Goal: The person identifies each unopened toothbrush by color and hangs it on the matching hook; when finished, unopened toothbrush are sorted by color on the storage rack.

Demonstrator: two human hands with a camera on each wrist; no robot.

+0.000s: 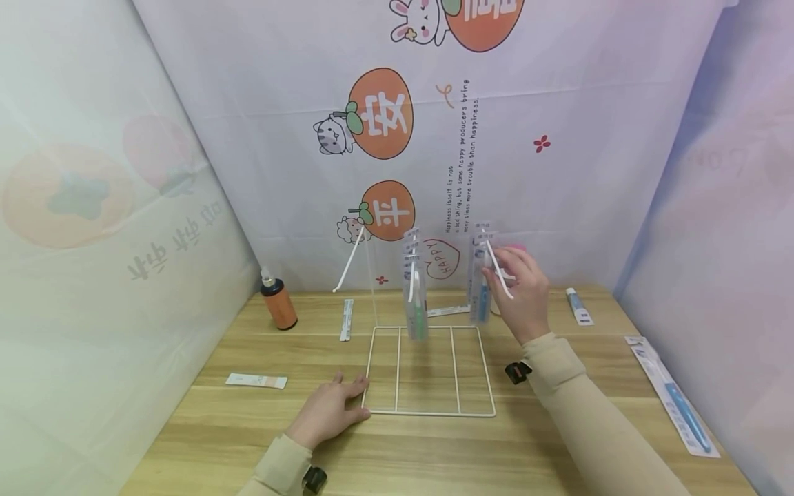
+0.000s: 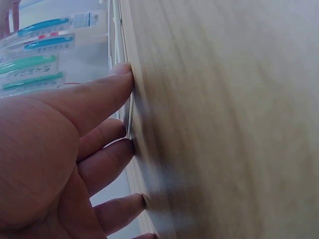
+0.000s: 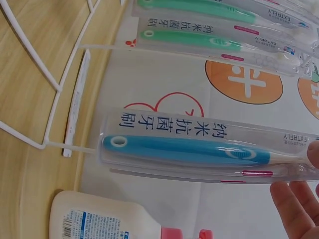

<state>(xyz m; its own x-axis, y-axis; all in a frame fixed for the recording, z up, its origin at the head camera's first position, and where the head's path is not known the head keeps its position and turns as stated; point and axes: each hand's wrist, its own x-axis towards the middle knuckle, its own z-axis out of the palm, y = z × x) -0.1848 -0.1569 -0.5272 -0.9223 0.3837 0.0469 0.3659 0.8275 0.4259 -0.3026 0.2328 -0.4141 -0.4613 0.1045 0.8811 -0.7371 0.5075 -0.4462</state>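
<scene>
My right hand point(image 1: 526, 289) pinches a clear-packed blue toothbrush point(image 3: 179, 149) near its head end, at the right hook point(image 1: 499, 270) of a white wire display rack point(image 1: 428, 414). Another pack lies right behind it on that hook. Packed green toothbrushes point(image 1: 418, 313) hang from the middle hook, while the left hook point(image 1: 349, 260) is bare. Low on the table, my left hand point(image 1: 329, 412) rests with fingers spread, thumb and fingertips against the left side of the rack's base. The left wrist view shows those fingertips point(image 2: 122, 69) at the wire, close over the wood.
An orange-labelled dark bottle point(image 1: 280, 303) stands at the back left. Slim flat packets point(image 1: 256, 380) lie on the left and behind the rack. Behind my right hand is a white bottle point(image 3: 94, 219) with a pink top. A small tube point(image 1: 579, 306) and another packed blue toothbrush point(image 1: 673, 396) lie right.
</scene>
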